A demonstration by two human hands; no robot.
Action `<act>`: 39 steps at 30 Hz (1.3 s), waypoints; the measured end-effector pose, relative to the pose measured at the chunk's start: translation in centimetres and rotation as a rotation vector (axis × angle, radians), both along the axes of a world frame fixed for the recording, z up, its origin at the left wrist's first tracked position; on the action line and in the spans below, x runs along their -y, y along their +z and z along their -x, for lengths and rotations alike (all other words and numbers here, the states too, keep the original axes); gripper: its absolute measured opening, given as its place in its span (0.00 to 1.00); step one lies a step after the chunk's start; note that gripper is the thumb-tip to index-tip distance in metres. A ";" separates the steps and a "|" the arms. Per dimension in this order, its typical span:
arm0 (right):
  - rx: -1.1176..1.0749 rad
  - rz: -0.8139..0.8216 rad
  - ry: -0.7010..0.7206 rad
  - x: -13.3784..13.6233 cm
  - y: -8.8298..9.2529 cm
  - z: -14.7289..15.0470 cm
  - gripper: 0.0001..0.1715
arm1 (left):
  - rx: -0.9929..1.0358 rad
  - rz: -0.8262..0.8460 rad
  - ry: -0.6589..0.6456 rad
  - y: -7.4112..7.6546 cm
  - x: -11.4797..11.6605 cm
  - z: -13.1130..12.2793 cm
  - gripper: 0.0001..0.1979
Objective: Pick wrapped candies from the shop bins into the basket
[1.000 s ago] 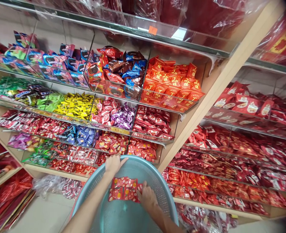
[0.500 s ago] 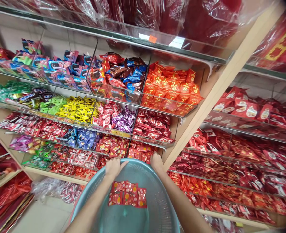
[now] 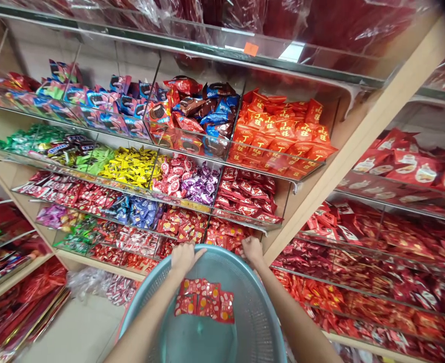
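My left hand (image 3: 183, 258) is closed on the far rim of a blue-green plastic basket (image 3: 142, 302), its thumb lying along the edge. Inside the basket, several red candy packets (image 3: 206, 301) with orange and pink dots lie in a flat cluster. My right hand (image 3: 251, 249) reaches past the basket's right rim to the low shelf compartment of similar red packets (image 3: 222, 233). Its fingers are curled at the packets, and whatever they hold is hidden.
Glass-fronted shelves hold yellow-wrapped candies (image 3: 131, 166), purple-wrapped candies (image 3: 203, 184) and orange-red packets (image 3: 282, 131). A slanting wooden upright (image 3: 343, 151) stands right of my hand, with more red packets (image 3: 411, 161) beyond. Clear plastic bags (image 3: 89, 282) lie at floor level on the left.
The view has shifted slightly, so shelves, basket and hands appear further right. My left hand stays on the rim; my right hand stays at the red packets. The packets in the basket look the same.
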State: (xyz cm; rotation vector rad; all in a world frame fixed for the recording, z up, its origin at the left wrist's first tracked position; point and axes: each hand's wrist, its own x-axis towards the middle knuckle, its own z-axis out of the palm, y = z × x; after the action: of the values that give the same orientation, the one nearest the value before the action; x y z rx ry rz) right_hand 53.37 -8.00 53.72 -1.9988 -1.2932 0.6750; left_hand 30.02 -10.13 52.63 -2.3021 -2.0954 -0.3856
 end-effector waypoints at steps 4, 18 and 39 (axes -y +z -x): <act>-0.151 -0.054 0.000 1.2 0.4 -0.5 0.06 | -0.004 -0.010 0.004 -0.1 0.0 0.0 0.36; -0.494 -0.418 0.065 7.1 0.7 0.4 0.15 | -0.004 -0.015 -0.009 -0.1 0.0 0.0 0.36; -1.017 0.202 0.118 10.0 -8.5 12.2 0.18 | 0.022 0.033 0.006 0.4 0.3 -0.2 0.36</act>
State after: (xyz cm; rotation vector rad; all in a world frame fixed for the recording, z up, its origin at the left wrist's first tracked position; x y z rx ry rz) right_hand 41.22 -18.02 45.25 -1.3439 -0.7145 1.6431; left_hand 30.18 -10.42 52.98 -2.3200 -2.1341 -0.3813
